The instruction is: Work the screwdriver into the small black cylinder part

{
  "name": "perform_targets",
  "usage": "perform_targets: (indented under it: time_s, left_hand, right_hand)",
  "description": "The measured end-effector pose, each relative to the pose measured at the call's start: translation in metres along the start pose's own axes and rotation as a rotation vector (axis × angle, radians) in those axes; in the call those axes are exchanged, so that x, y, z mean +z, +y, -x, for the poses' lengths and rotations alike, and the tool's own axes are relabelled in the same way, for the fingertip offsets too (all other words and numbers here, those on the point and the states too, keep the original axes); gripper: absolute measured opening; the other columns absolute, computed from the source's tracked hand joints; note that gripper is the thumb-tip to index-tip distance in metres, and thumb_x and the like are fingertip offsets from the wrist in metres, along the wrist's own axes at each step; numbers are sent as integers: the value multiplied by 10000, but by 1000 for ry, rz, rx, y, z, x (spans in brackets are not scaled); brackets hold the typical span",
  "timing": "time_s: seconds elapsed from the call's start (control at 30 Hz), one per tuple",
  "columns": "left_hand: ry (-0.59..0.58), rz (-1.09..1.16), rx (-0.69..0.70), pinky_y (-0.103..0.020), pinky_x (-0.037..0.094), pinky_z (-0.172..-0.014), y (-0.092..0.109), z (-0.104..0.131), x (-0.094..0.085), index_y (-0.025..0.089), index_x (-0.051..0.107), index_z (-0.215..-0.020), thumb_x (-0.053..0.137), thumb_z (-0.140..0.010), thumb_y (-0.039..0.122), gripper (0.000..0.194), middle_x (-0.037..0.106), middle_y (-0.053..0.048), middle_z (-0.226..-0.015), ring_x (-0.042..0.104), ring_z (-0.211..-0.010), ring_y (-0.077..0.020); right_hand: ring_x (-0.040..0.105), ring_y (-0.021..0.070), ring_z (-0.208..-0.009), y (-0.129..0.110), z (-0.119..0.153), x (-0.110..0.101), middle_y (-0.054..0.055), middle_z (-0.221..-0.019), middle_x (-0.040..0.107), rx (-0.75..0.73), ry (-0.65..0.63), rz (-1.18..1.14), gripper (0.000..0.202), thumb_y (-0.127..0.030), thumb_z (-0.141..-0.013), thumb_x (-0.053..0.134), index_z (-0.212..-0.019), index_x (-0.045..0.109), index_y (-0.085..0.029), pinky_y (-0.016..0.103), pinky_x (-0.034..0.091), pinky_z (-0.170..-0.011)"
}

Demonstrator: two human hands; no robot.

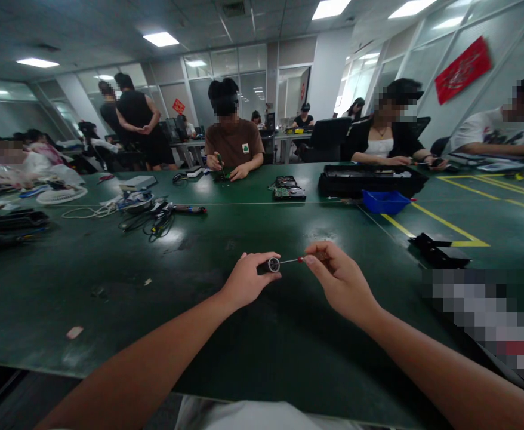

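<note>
Between thumb and fingers, my left hand (249,278) holds a small round dark part (273,264) with a light metallic rim. A thin metal shaft (289,261) reaches from this part to the right and ends at a small red piece (301,259). My right hand (340,278) pinches the red end, its fingers curled; the rest of what it grips is hidden by the fingers. Both hands are above the green table, and the round part's open face is turned toward the camera.
Cables (154,221) lie at the left on the green table (226,370). Farther off are circuit boards (289,193), a blue bin (385,202) and a long black housing (372,181). A black bracket (440,251) lies at the right. People sit across the table.
</note>
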State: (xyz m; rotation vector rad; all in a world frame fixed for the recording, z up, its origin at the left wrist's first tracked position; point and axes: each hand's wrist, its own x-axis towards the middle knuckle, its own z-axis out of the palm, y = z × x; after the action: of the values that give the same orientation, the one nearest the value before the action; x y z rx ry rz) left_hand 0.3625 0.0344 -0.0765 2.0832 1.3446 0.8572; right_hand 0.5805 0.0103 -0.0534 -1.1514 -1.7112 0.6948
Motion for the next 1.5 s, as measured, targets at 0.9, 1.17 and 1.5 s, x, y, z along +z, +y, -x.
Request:
perform_targets:
  time_s: [0.9,1.17,1.5]
  left_hand:
    - [1,-85,17,-560,200,-1187,0,-2,-2,276,631,-1258,747,-838,370,446,705,-28,-1167,604,-1125,-267]
    - [-49,-68,53,-558,238,-1147,5,-1,-5,273,690,-1099,731,-852,309,253,721,-2,-1100,612,-1044,-250]
    - [-89,-71,46,-428,364,-1047,3,-1,-5,256,692,-1047,691,-878,350,194,724,12,-1034,627,-992,-236]
  right_hand:
    - [680,203,-801,3,-1,6,54,-872,697,24,93,-84,237,-427,-959,526,-994,614,-210,368,533,-748]
    - [605,171,-584,-4,-1,1,11,-667,663,53,93,139,337,-532,-915,584,-807,652,-220,305,435,-558]
    - [583,176,-592,-6,-1,-3,-7,-670,615,-1,-20,129,263,-418,-988,466,-985,652,-231,308,419,-569]
